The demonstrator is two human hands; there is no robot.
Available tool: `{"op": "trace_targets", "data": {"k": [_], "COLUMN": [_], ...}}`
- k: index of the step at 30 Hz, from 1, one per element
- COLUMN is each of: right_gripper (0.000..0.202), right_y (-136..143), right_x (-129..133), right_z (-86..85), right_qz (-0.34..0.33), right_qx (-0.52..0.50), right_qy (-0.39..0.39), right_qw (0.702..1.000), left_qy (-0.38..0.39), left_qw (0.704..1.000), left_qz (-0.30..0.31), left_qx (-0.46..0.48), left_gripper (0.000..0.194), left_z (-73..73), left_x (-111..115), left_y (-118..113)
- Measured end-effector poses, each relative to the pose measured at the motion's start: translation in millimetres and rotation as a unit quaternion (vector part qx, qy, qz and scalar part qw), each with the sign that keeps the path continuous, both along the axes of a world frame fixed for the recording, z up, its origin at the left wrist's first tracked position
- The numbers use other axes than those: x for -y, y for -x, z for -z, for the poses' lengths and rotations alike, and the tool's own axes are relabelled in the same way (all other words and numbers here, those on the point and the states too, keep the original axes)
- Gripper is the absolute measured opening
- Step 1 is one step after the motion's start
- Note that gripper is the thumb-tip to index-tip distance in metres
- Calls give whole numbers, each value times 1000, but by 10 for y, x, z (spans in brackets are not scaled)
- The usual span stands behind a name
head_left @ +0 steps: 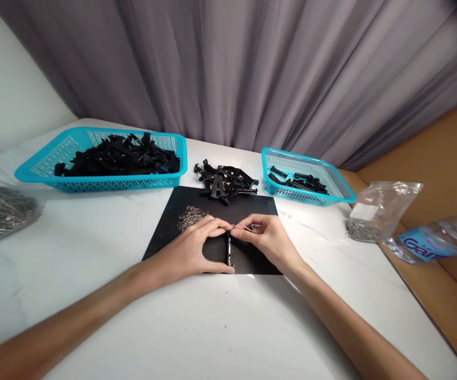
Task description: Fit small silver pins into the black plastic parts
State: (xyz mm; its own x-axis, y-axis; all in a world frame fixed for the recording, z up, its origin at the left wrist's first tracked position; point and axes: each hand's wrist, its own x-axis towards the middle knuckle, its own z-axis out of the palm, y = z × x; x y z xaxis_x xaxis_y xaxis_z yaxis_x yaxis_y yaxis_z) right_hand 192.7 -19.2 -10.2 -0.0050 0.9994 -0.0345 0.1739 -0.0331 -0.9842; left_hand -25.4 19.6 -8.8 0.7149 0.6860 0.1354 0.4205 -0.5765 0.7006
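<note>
A narrow black part (229,249) stands lengthwise on the black mat (164,232), pointing away from me. My left hand (196,245) holds it between the thumb at its near end and the fingers at its far end. At that far end, the fingertips of my right hand (266,236) meet my left fingertips. My right hand pinches a thin metal piece (247,228), whose exact shape is too small to tell. A heap of small metal pieces (192,217) lies on the mat beyond my left hand.
Black parts (224,182) are piled at the mat's far edge. A large blue basket (121,182) of black parts stands left, a smaller one (307,198) right. Bags of metal pieces lie far left (4,208) and right (365,229), beside a plastic bottle (436,240).
</note>
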Motion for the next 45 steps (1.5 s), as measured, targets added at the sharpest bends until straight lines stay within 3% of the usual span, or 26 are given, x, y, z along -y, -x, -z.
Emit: {"op": "trace_targets", "data": {"k": [10, 14, 17, 19, 21, 24, 28, 45], "right_gripper": [49, 44, 44, 41, 41, 39, 33, 35], "right_y": [-13, -114, -220, -250, -230, -141, -46, 8], "right_x": [-80, 30, 124, 172, 202, 211, 180, 193], "right_z": [-80, -207, -284, -297, -274, -186, -60, -55], "right_qz": [-52, -3, 82, 92, 72, 15, -32, 11], "right_qx": [59, 138, 204, 231, 213, 103, -7, -21], "right_qy": [5, -78, -184, -229, -218, -147, -107, -125], "right_qw": [997, 987, 958, 941, 950, 984, 994, 992], "left_qy": [27, 37, 48, 52, 53, 41, 28, 29], "left_qw": [1000, 999, 999, 998, 998, 999, 999, 1000], "left_qz": [8, -1, 8, 13, 12, 8, -2, 7], "left_qx": [-9, -8, 10, 18, 11, -4, -16, 3], "left_gripper": [64, 70, 70, 70, 72, 73, 70, 72], "left_z": [-63, -49, -50, -54, -58, -69, -88, -50], "left_x": [12, 20, 30, 36, 36, 30, 27, 23], "left_y": [-13, 6, 12, 12, 11, 10, 7, 25]}}
